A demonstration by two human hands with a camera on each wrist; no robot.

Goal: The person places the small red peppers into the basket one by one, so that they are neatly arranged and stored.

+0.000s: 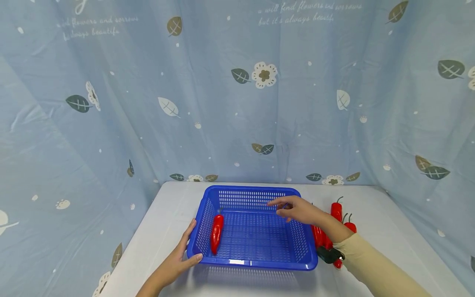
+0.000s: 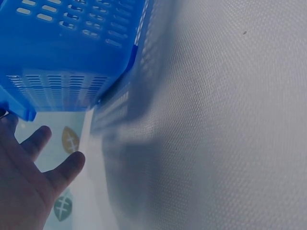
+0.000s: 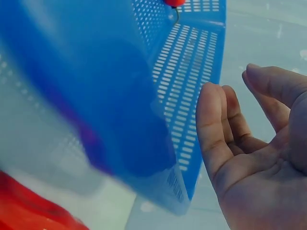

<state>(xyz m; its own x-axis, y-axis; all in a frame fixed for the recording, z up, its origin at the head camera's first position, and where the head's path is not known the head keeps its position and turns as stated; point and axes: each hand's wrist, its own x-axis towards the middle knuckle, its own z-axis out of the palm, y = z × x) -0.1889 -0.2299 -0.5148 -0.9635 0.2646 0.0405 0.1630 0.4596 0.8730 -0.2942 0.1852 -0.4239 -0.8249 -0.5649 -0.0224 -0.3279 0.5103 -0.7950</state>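
Head view: at far left, the softly creased blue curtain (image 1: 111, 136), printed with leaves and flowers, carries white script reading in part "flowers and sorrows" and "always beautifu". Below it, the left hand (image 1: 178, 258) touches the left rim of a blue plastic basket (image 1: 274, 265), its fingers spread and fairly straight, its thumb by the near corner. The basket is rectangular with slotted walls, its long side running left to right on a white table (image 1: 159, 231); the left wrist view shows fine texture there. A pale label (image 1: 236, 262) sits on the near rim, too small to read. Inside, beside the left wall, lies one glossy red pepper (image 1: 217, 234), long axis near to far, stem end away, tapered tip nearest. Higher up, script reads "u will find flowers and sorrows but it's always beautiful". Over the basket's right side, the right hand (image 1: 297, 209) hangs loosely bent, holding nothing. Beyond it lie more red peppers (image 1: 336, 211), some dark stems pointing away, partly behind a beige sleeve (image 1: 378, 264).
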